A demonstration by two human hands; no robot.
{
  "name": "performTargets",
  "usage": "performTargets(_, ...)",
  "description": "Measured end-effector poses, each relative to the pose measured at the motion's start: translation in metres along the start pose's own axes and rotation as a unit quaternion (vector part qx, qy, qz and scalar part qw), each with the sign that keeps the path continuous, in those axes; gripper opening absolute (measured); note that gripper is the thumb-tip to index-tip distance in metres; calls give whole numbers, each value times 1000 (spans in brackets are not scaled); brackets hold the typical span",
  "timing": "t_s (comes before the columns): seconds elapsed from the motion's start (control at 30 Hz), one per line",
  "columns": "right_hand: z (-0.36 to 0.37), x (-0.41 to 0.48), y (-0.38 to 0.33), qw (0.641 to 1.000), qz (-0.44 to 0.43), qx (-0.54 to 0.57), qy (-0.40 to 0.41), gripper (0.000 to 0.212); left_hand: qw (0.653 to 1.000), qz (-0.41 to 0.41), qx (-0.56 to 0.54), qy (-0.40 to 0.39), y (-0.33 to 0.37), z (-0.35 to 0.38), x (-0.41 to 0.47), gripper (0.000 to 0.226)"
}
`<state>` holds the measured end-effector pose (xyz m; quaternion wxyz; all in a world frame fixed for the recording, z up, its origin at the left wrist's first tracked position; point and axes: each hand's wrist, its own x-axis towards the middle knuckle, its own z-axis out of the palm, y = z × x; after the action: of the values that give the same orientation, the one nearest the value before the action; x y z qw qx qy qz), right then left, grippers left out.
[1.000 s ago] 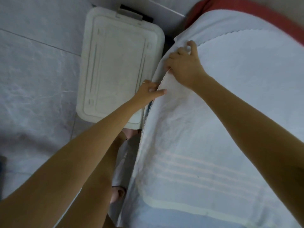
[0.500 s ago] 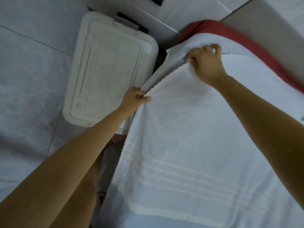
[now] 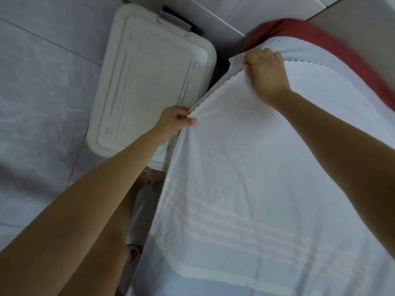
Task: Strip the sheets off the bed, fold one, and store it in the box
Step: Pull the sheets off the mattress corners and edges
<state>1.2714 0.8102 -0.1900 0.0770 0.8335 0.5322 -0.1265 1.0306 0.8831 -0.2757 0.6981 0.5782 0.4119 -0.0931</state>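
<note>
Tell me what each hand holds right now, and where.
Left hand and right hand both grip the sheet at its scalloped edge, the right near the corner.

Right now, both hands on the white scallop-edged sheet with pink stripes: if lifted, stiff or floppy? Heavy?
Likely floppy: the white scallop-edged sheet puckers into folds where the left hand pinches it. Probably light: that pinch plus the right hand alone hold its edge up. Expect it to drape, not hold shape.
</note>
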Motion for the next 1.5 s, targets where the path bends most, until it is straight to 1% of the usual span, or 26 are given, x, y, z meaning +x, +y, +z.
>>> performTargets(0.13,6,6,2,1000,-6,-3,-8,29,1000,-8,-4,-3,2,-3,6,26)
performTargets(0.43,20,15,2,1000,21,-18,-13,32,1000,-8,0,6,0,-8,20,27)
performTargets(0.53,18,16,0,999,34,-9,5,32,999,-19,-25,19,0,-6,16,28)
performTargets(0.6,16,16,0,999,25,-12,25,32,998,-23,-48,24,0,-7,14,27)
performTargets(0.73,17,18,1,999,0,-42,14,32,995,-39,-92,14,-2,-9,16,17)
performTargets(0.77,19,20,1,999,-1,-48,9,33,994,-43,-98,14,-3,-9,17,17)
performTargets(0.87,22,24,-1,998,0,-55,5,34,994,-47,-101,18,-4,-11,21,29)
performTargets(0.93,27,24,0,998,-2,-65,4,33,994,-53,-100,11,-5,-10,23,30)
performTargets(1.03,32,21,0,995,-7,-98,-2,31,991,-73,-113,24,-10,-2,22,27)
performTargets(1.1,30,19,-4,993,4,-119,-4,29,990,-91,-103,32,-13,7,15,23)
performTargets(1.2,25,9,-19,993,13,-115,3,28,989,-113,-96,-5,-23,20,1,18)
performTargets(1.27,27,-5,-38,996,-11,-92,12,28,987,-125,-96,-41,-33,24,-12,19)
performTargets(1.3,31,-16,-50,996,-30,-86,22,26,987,-128,-76,-58,-39,26,-18,20)
performTargets(1.4,50,-57,-88,989,-121,-60,53,17,986,-129,-34,-96,-59,30,-37,25)
performTargets(1.47,64,-85,-107,984,-164,-38,48,22,982,-139,-47,-116,-71,30,-46,20)
performTargets(1.5,70,-98,-114,984,-173,-35,38,26,980,-145,-50,-125,-77,29,-49,18)
